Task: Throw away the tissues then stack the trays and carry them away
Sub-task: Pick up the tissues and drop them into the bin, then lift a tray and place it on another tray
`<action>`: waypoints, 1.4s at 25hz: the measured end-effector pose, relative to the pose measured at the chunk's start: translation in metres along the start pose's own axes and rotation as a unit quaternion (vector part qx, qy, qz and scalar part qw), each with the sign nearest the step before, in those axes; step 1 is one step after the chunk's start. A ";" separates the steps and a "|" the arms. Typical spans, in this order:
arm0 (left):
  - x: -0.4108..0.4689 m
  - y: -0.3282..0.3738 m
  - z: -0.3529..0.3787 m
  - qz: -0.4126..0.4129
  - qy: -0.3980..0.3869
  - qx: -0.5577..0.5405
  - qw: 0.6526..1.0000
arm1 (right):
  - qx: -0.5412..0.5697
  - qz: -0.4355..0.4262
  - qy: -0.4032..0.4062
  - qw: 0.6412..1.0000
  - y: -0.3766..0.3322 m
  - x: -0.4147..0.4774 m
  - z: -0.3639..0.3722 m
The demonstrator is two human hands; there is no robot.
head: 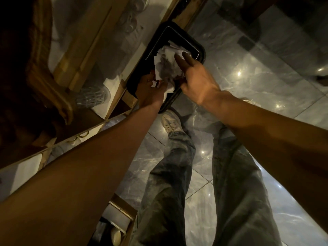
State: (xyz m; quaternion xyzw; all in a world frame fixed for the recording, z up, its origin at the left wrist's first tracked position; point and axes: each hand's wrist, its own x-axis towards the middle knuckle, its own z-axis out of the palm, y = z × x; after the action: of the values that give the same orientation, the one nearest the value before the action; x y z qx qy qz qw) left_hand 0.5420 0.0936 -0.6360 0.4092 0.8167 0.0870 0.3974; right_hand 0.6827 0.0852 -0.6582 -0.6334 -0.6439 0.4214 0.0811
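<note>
A black tray (198,48) is held out over the tiled floor (248,82), beside a wooden shelf unit (99,50), with a heap of crumpled white tissues (166,64) piled in it. The left hand (150,91) is placed at the tray's near corner; its fingers are partly buried in the tissues, and it cannot be told whether they are closed on the tray edge or on paper. The right hand (193,75) is laid against the right side of the heap with fingers extended and slightly spread, pressing rather than clamped.

The step in hand is judged to be the gathering of the tissues for disposal. The heap should be compressed from both sides into one bundle before it is lifted, so that no loose sheet is shed onto the floor. The tray should be kept level while this is done. No bin is visible, so the bundle should be kept closed in the hands until one is reached.

The tray's long axis is seen to run from lower left to upper right, parallel to the shelf edge, with its far short end pointing away from the person. Only one tray can be made out
</note>
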 end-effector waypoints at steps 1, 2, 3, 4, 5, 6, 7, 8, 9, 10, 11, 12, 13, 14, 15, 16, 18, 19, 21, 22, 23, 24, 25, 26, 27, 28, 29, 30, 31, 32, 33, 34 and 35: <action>-0.004 0.003 -0.002 -0.007 0.000 -0.004 1.000 | -0.004 -0.002 -0.004 1.000 -0.001 -0.005 -0.003; -0.009 0.006 -0.003 -0.014 -0.001 -0.008 1.000 | -0.003 -0.008 -0.005 1.000 -0.003 -0.013 -0.008; -0.014 0.008 -0.006 -0.019 -0.001 -0.011 1.000 | 0.007 -0.016 -0.001 1.000 -0.004 -0.021 -0.013; -0.020 0.009 -0.008 -0.017 -0.001 -0.005 1.000 | 0.018 -0.019 0.008 1.000 -0.006 -0.029 -0.020; -0.028 0.012 -0.012 -0.010 0.001 0.004 1.000 | 0.022 -0.023 0.016 0.999 -0.008 -0.037 -0.027; -0.037 0.014 -0.016 0.005 0.001 0.023 1.000 | 0.013 -0.027 0.020 0.999 -0.011 -0.046 -0.034; -0.048 0.016 -0.021 0.024 -0.004 0.039 0.999 | -0.003 -0.037 0.018 0.999 -0.014 -0.056 -0.043; -0.060 0.019 -0.026 0.039 -0.013 0.051 0.998 | -0.015 -0.043 0.013 0.999 -0.017 -0.065 -0.051; -0.071 0.022 -0.030 0.047 -0.022 0.053 0.997 | -0.021 -0.046 0.008 0.999 -0.021 -0.073 -0.060; -0.083 0.025 -0.035 0.054 -0.030 0.049 0.997 | -0.025 -0.050 0.006 0.998 -0.024 -0.081 -0.069; -0.094 0.027 -0.040 0.063 -0.033 0.042 0.997 | -0.029 -0.056 0.007 0.998 -0.028 -0.089 -0.078; -0.108 0.030 -0.044 0.079 -0.030 0.034 0.996 | -0.037 -0.065 0.008 0.997 -0.033 -0.099 -0.088; -0.121 0.033 -0.049 0.095 -0.026 0.030 0.995 | -0.046 -0.073 0.008 0.996 -0.039 -0.107 -0.097; -0.134 0.037 -0.053 0.108 -0.024 0.030 0.993 | -0.051 -0.079 0.006 0.996 -0.044 -0.116 -0.106; -0.148 0.042 -0.057 0.118 -0.022 0.032 0.992 | -0.056 -0.086 0.004 0.995 -0.051 -0.125 -0.116; -0.164 0.046 -0.063 0.122 -0.019 0.033 0.992 | -0.060 -0.094 0.000 0.994 -0.058 -0.136 -0.125; -0.194 0.053 -0.076 0.133 -0.011 0.023 0.991 | -0.070 -0.107 -0.010 0.992 -0.073 -0.160 -0.142; -0.208 0.057 -0.082 0.135 -0.007 0.020 0.991 | -0.074 -0.109 -0.012 0.991 -0.080 -0.172 -0.151; -0.240 0.064 -0.101 0.147 0.011 0.029 0.989 | -0.085 -0.121 -0.013 0.989 -0.098 -0.199 -0.168; -0.262 0.064 -0.114 0.148 0.023 0.031 0.988 | -0.093 -0.126 -0.016 0.988 -0.111 -0.216 -0.175; -0.281 0.064 -0.126 0.150 0.034 0.028 0.988 | -0.098 -0.128 -0.015 0.987 -0.122 -0.232 -0.181; -0.299 0.062 -0.137 0.150 0.044 0.022 0.988 | -0.101 -0.128 -0.013 0.987 -0.133 -0.247 -0.185; -0.316 0.060 -0.149 0.155 0.058 0.015 0.986 | -0.103 -0.134 -0.007 0.986 -0.144 -0.261 -0.187; -0.332 0.055 -0.160 0.159 0.072 0.008 0.985 | -0.105 -0.143 -0.004 0.984 -0.156 -0.275 -0.188; -0.350 0.048 -0.174 0.164 0.087 -0.003 0.983 | -0.108 -0.156 -0.003 0.982 -0.171 -0.291 -0.187; -0.365 0.041 -0.187 0.172 0.100 -0.011 0.980 | -0.110 -0.172 0.002 0.979 -0.186 -0.304 -0.186; -0.378 0.034 -0.199 0.181 0.111 -0.016 0.977 | -0.111 -0.184 0.012 0.977 -0.202 -0.315 -0.185; -0.392 0.027 -0.212 0.190 0.118 -0.015 0.974 | -0.112 -0.192 0.025 0.975 -0.218 -0.328 -0.183; -0.404 0.018 -0.223 0.200 0.128 -0.020 0.971 | -0.112 -0.198 0.038 0.973 -0.233 -0.339 -0.181; -0.415 0.011 -0.238 0.212 0.144 -0.031 0.966 | -0.114 -0.209 0.048 0.970 -0.251 -0.351 -0.178; -0.424 0.004 -0.252 0.224 0.159 -0.040 0.961 | -0.110 -0.219 0.059 0.968 -0.267 -0.360 -0.176; -0.432 0.000 -0.265 0.234 0.175 -0.045 0.955 | -0.107 -0.230 0.071 0.965 -0.283 -0.367 -0.175; -0.438 -0.005 -0.280 0.242 0.192 -0.046 0.950 | -0.106 -0.245 0.083 0.960 -0.300 -0.373 -0.175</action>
State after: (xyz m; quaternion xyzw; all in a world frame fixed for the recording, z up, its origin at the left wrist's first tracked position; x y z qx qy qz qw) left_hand 0.4901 -0.1816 -0.1975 0.5514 0.7491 0.2951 0.2186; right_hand 0.6389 -0.1204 -0.1935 -0.4941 -0.8114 0.2637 0.1673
